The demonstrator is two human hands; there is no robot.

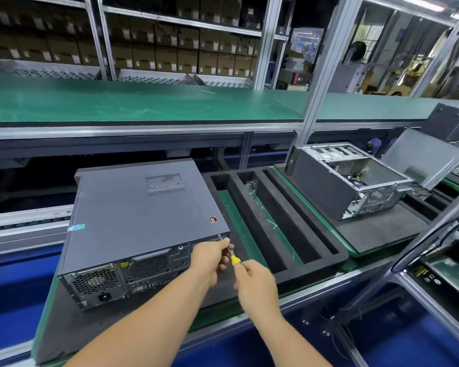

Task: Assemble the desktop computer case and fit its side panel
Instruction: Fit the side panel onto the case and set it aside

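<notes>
While my right grip [252, 280] holds the screwdriver [234, 259], my left grip [210, 256] pinches its shaft beside the grey case [143, 207], panel [133, 202] fitted.

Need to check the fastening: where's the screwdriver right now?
In the head view, low centre: the screwdriver is at the closed case's rear right corner, gripped by the right hand, with the left hand pinching its shaft.
</notes>
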